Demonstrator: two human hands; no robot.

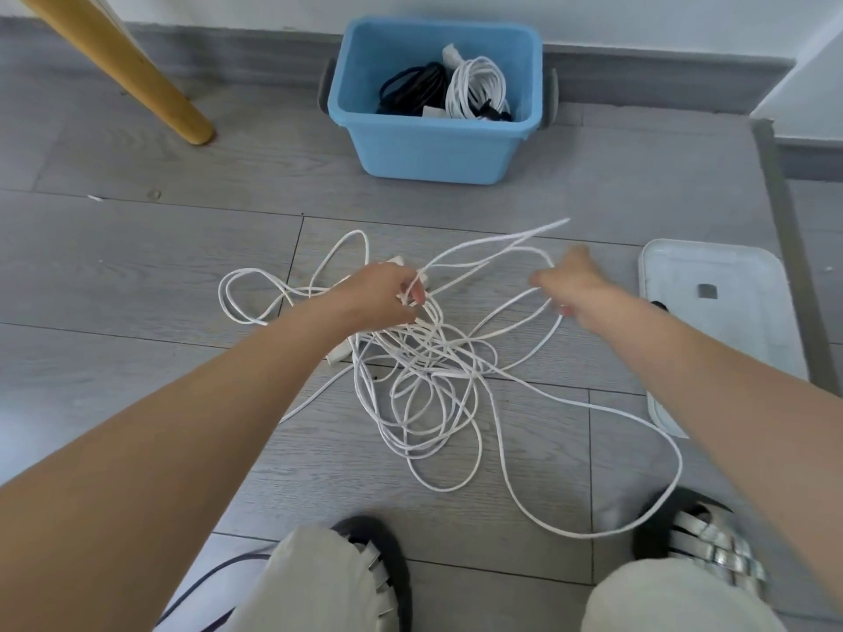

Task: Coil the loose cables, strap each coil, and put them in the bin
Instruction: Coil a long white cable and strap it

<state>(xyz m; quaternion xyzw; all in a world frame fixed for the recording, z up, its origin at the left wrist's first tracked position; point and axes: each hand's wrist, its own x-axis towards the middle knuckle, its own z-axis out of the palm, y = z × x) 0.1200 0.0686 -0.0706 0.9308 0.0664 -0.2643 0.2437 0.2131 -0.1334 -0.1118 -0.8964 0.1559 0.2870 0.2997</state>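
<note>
1. On the far left I see a yellow wooden leg (137,70) standing slanted on the grey floor (114,275).
2. Down by the bottom edge, a thin dark cable (205,581) curves across the floor beside the left knee.
3. A long white cable (424,380) lies in a big messy heap in the middle of the floor, with loose loops going out to the left and toward the right foot.
4. A white power strip (340,355) peeks out from under the left wrist, touching the heap.
5. My left hand (383,294) is above the heap. Its fingers are curled round a few strands of the white cable and pinch them.
6. Behind the heap, near the wall, stands the blue bin (433,148). Inside it lie a black coil (410,88) and a white coil (476,86), side by side.
7. My right hand (572,285) is blurry. Strands of the white cable run to it from the left hand. Its fingers look curled round a loop, but I cannot tell for sure.
8. On the right, a white lid (730,275) lies flat on the floor, just past the right arm.
9. At the bottom are two feet in silver sandals (711,554) and light trousers (675,599).
</note>
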